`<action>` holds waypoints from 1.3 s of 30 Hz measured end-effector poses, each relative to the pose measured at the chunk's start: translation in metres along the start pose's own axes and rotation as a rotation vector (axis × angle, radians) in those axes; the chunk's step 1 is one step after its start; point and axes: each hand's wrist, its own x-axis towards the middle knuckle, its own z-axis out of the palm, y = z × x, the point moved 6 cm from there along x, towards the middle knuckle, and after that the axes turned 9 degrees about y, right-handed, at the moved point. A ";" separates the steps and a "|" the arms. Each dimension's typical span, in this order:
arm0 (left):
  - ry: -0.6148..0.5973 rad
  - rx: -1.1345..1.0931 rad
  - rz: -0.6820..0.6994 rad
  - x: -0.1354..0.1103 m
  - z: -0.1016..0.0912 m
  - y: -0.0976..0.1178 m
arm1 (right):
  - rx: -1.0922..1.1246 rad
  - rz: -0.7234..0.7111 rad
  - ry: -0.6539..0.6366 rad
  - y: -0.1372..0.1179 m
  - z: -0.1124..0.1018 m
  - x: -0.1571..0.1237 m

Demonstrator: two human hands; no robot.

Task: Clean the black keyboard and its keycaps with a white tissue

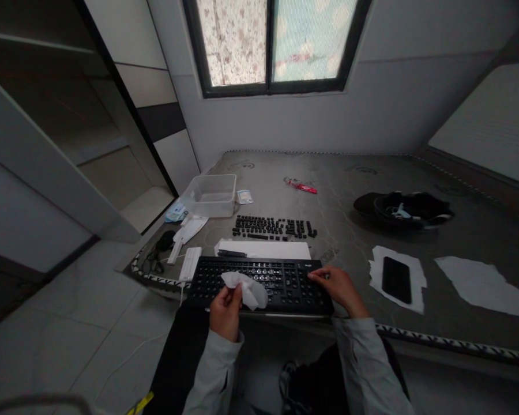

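Black keyboard [285, 286]: we see it along the near edge of the grey mattress [337, 219], left of that edge's middle; wide, dark, its rows of key sockets exposed.
Left hand [225, 311]: we find thumb and fingers pinching a white tissue [256, 294] over the keyboard.
Right hand [341, 288]: fingertips drawn together at the keyboard's far right corner; whether they grip anything, we cannot tell.
Loose keycaps [263, 226]: black, in rows beyond the keyboard's far edge.

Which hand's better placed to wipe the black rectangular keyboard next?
Probably left hand: it holds a crumpled white tissue over the keyboard. The right hand is at the keyboard's right end, no tissue visible.
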 end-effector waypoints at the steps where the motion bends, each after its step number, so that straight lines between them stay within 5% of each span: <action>1: 0.001 0.004 -0.003 0.000 0.000 0.000 | 0.001 -0.002 -0.002 0.000 0.000 0.000; 14: 0.007 0.012 0.000 0.000 -0.001 -0.001 | -0.053 -0.005 -0.016 0.000 0.005 0.001; 26: 0.012 0.038 -0.014 0.004 -0.003 -0.009 | -0.063 -0.195 0.067 0.012 0.010 0.010; 39: 0.034 0.001 -0.044 0.000 0.000 -0.001 | 0.052 -0.299 -0.042 0.004 0.015 0.008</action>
